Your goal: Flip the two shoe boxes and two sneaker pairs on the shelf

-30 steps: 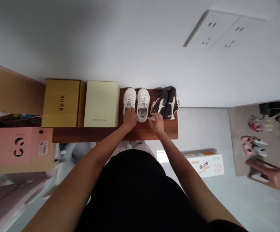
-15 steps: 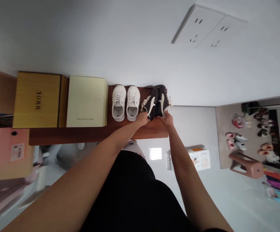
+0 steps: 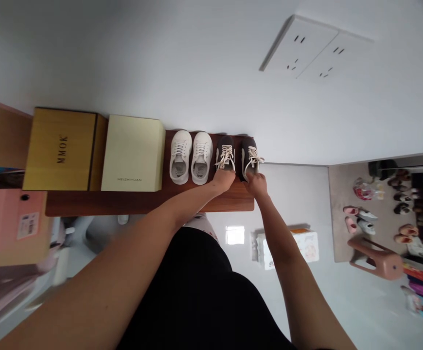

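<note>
Turned laces-up and set apart since the earlier frame, from tilted close together with laces outward: left dark shoe [image 3: 225, 150] and right dark shoe [image 3: 248, 149], right of centre in the frame, toes toward the smooth pale wall [image 3: 142, 58]. Dark uppers with cream side panels, rounded toes, loose cream bows; just to the left, smooth white shoes [image 3: 202, 145] with grey printed insoles. Underneath, a long, narrow wood-grained surface [image 3: 149, 204], reddish brown, rounded at the corners; at mid-left, a cream box [image 3: 131, 153] and a gold box [image 3: 60, 148], both square-edged. Left hand [image 3: 224, 180] closed on the heel of the left dark shoe, right hand [image 3: 256, 184] likewise on the right dark shoe; inner fingertips hidden. Narrow gap between the dark shoes; bare strip along the front edge; right end just beside the right dark shoe, then open, glossy floor [image 3: 299, 194].
</note>
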`<action>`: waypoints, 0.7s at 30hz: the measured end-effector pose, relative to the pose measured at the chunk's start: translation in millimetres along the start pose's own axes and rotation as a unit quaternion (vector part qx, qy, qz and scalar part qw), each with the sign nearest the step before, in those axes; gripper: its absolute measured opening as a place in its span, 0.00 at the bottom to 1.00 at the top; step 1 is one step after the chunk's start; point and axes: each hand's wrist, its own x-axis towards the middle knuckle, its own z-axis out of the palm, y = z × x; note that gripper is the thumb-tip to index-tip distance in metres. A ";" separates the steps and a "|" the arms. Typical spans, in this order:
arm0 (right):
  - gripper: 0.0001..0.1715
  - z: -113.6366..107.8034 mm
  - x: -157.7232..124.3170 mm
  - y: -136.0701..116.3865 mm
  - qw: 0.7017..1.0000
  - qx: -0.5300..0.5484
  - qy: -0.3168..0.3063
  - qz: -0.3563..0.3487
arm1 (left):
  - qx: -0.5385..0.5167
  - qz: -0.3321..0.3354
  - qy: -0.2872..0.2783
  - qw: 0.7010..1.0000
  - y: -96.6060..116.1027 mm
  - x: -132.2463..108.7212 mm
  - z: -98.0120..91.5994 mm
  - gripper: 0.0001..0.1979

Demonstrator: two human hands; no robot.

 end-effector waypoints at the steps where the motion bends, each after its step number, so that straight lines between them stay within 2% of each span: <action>1: 0.13 -0.9 2.4 -2.0 1.000 -0.001 -0.004 -0.002 | 0.000 0.000 0.004 1.000 0.3 1.9 -1.1 0.15; 6: 0.12 -5.0 13.4 -9.4 0.999 0.000 -0.033 -0.003 | -0.011 -0.009 0.010 1.000 6.4 12.8 -3.1 0.14; 13: 0.11 0.1 22.6 -16.2 0.999 0.015 -0.046 0.022 | -0.033 -0.027 0.013 0.999 11.4 26.3 4.1 0.16; 18: 0.17 -0.5 13.6 -23.9 0.996 0.065 0.011 0.062 | -0.058 -0.032 0.028 0.997 7.5 26.9 6.3 0.16; 21: 0.19 -6.4 5.2 -29.3 0.988 0.121 0.068 0.073 | -0.068 -0.020 0.041 0.997 3.2 22.3 -1.3 0.14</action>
